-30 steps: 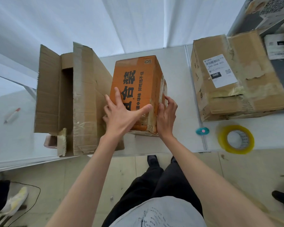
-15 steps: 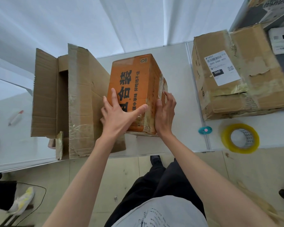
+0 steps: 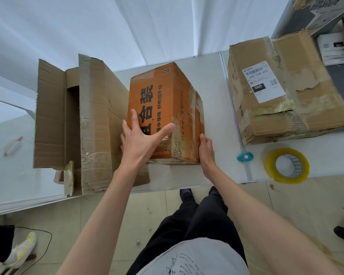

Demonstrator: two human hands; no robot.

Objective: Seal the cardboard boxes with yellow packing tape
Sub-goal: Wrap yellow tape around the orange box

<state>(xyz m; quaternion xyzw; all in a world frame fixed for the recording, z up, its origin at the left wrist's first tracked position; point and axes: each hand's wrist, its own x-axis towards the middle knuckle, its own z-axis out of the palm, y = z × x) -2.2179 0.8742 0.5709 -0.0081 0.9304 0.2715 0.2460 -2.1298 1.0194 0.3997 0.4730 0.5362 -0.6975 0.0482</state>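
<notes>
At centre of the white surface stands the orange box, upright, black printed characters running down its top face, and both hands are on it. Left hand lies flat on the near top-left corner, fingers straight and spread wide, thumb stretched across the orange print toward 3 o'clock. Right hand wraps the near right edge, thumb on the near face and fingers bent round onto the taped side (the fingertips themselves are hidden behind the box). Clear tape, wrinkled and torn, runs down that right-hand side.

Over at 9 o'clock, touching the orange box, sits the open brown box, its flaps standing up and old tape peeling along the near edge. A marker lies on the surface beyond it at far 9 o'clock.

At 2 o'clock, well apart, the big brown box lies closed, carrying a white shipping label marked 060 and strips of worn tape. The yellow packing tape, a full roll lying flat, rests at 4 o'clock near the surface's front edge, untouched. Just to its left sits a small teal cutter with a pink button.
</notes>
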